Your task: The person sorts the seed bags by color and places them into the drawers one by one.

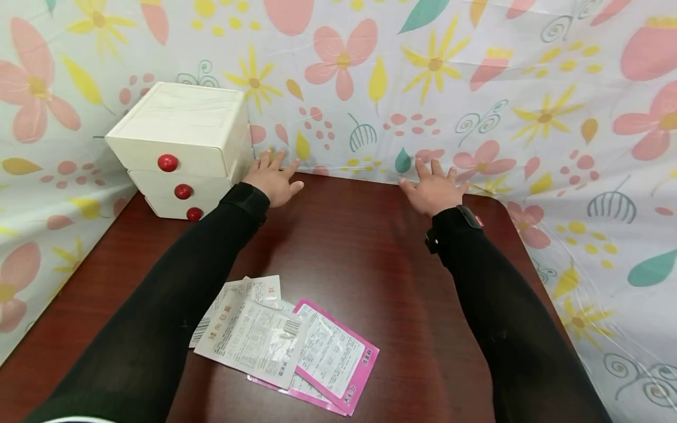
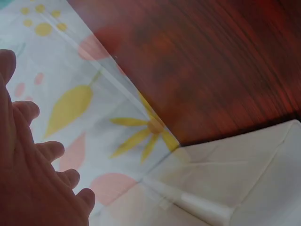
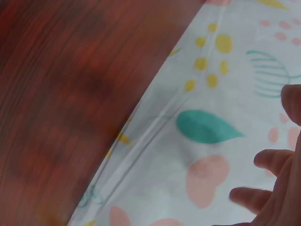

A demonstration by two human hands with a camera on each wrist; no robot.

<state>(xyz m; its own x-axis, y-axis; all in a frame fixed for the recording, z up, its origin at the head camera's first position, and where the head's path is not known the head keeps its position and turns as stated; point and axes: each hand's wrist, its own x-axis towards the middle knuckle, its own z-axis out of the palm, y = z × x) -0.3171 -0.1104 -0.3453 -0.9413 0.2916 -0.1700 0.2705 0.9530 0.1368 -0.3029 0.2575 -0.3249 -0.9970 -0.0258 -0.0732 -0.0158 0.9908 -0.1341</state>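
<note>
My left hand point(image 1: 272, 181) is held out with spread fingers near the table's back edge, just right of a white drawer box point(image 1: 180, 117). In the left wrist view the fingers point(image 2: 51, 149) show against the flowered cloth, holding nothing. To the right, my right hand point(image 1: 435, 191) reaches out the same way, its fingers spread and empty before the cloth. Below and between the arms lies an overlapping pile of flat packets: a white printed packet point(image 1: 254, 338) on top, a pink-edged packet point(image 1: 338, 358) under it. The left sleeve overlaps the pile's left side.
The drawer box has red round knobs point(image 1: 168, 163) and stands at the table's back left. A flowered cloth point(image 1: 370, 106) hangs behind and along both sides of the dark red-brown wooden table point(image 1: 412, 317). The table's back right corner is rounded.
</note>
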